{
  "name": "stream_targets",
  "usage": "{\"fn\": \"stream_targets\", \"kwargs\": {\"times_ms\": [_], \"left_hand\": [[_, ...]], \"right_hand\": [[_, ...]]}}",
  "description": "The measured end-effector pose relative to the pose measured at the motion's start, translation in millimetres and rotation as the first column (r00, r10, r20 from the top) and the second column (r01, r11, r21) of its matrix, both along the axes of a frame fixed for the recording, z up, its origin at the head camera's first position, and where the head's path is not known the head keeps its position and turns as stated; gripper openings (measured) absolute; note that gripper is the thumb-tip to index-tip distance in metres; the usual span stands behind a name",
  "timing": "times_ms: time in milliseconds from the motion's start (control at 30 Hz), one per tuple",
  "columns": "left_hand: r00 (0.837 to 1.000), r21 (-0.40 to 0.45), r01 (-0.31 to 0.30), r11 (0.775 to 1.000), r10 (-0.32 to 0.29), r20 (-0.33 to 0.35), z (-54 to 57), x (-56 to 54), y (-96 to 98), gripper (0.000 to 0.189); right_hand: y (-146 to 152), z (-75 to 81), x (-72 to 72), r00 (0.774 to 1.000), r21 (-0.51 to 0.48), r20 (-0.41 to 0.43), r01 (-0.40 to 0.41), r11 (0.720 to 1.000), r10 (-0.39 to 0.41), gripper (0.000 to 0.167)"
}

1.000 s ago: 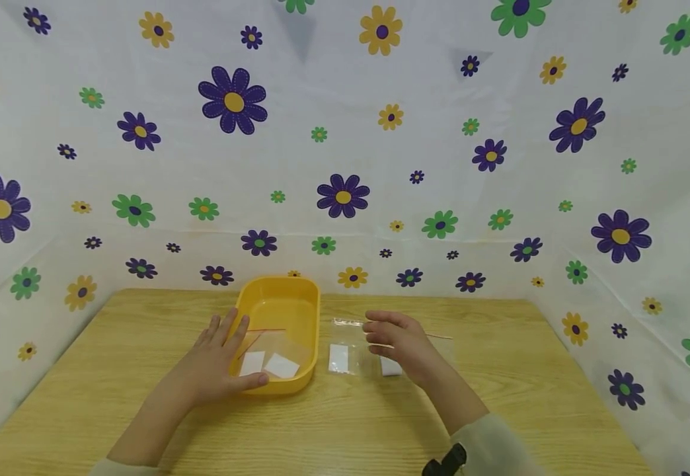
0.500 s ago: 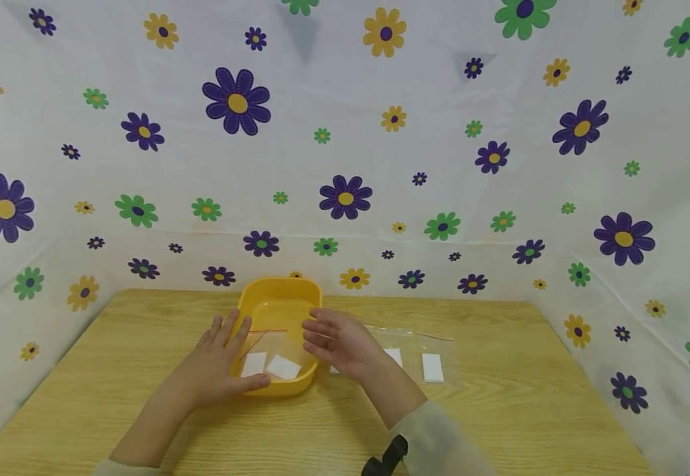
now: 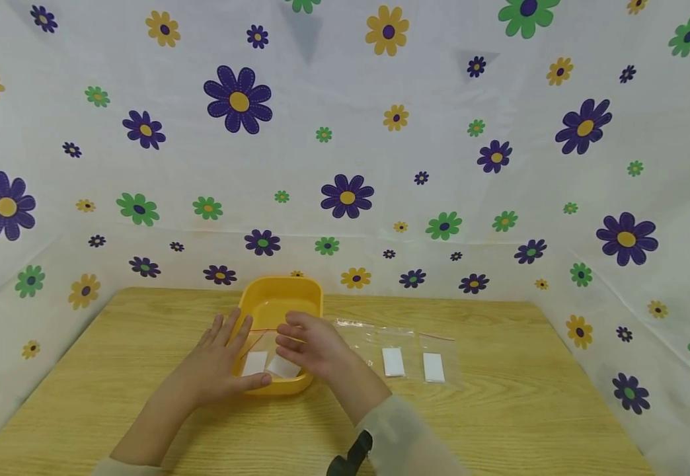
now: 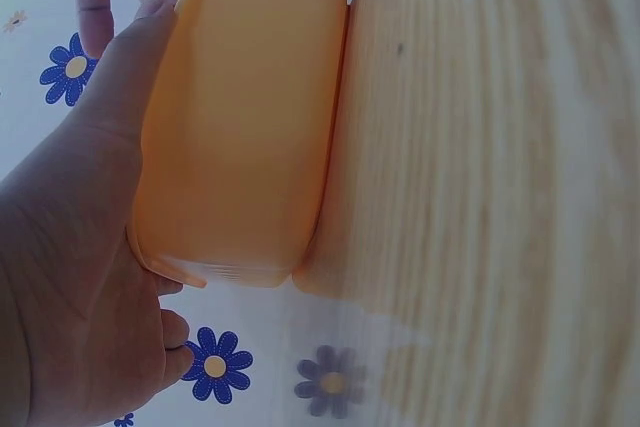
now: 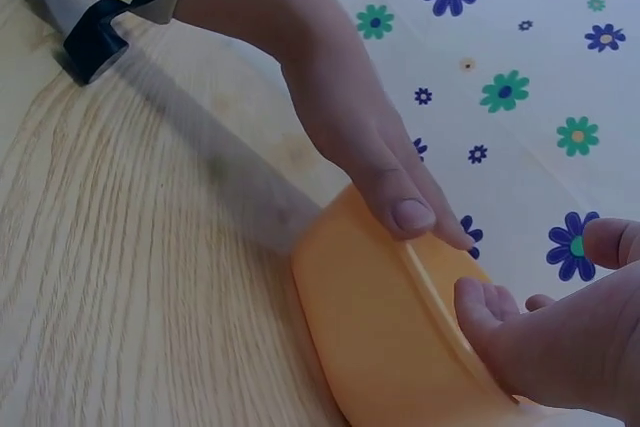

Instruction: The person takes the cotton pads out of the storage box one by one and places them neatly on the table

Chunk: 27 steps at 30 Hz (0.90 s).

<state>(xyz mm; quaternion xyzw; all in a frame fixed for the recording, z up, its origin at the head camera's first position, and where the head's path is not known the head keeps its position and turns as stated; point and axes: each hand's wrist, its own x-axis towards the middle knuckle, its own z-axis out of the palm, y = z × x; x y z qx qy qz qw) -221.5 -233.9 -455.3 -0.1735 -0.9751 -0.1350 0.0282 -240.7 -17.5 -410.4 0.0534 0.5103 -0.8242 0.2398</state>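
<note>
Well, nearest is the right sleeve, and from it the right hand, which has moved left from above the bags and is now over the right side of the tub. Its fingers are relaxed, and I see nothing held in them; if they touch inside, I cannot tell. The left hand is spread on the other side, thumb on the near rim, fingers straight, touching but not clasping. So the work, I judge, is now at the tub, which the left hand probably steadies. Near its front, two white pieces lie inside. Three bags rest on the table to its right; the right wrist partly covers the leftmost, so little room is there. More wood shows before the tub and right of the bags. Its far end stands close to the flowered cloth.
</note>
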Motion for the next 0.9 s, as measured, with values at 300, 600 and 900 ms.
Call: {"fn": "stream_targets", "kwargs": {"times_ms": [300,600,900], "left_hand": [[1.000,0.003,-0.002,1.000,0.002,-0.005,-1.3,0.7,0.1,0.120],[1.000,-0.005,-0.001,1.000,0.001,-0.001,-2.9,-0.1,-1.0,0.118],[1.000,0.004,-0.003,1.000,0.003,-0.008,0.2,1.2,-1.5,0.118]], "right_hand": [[-15,-4.5,-2.8,0.999,0.101,0.021,0.039,0.994,-0.041,0.049],[-22,-9.0,-8.9,0.997,0.155,0.021,0.071,0.985,-0.075,0.074],[-29,-11.0,-12.5,0.995,0.175,0.059,0.072,0.982,-0.084,0.080]]}}
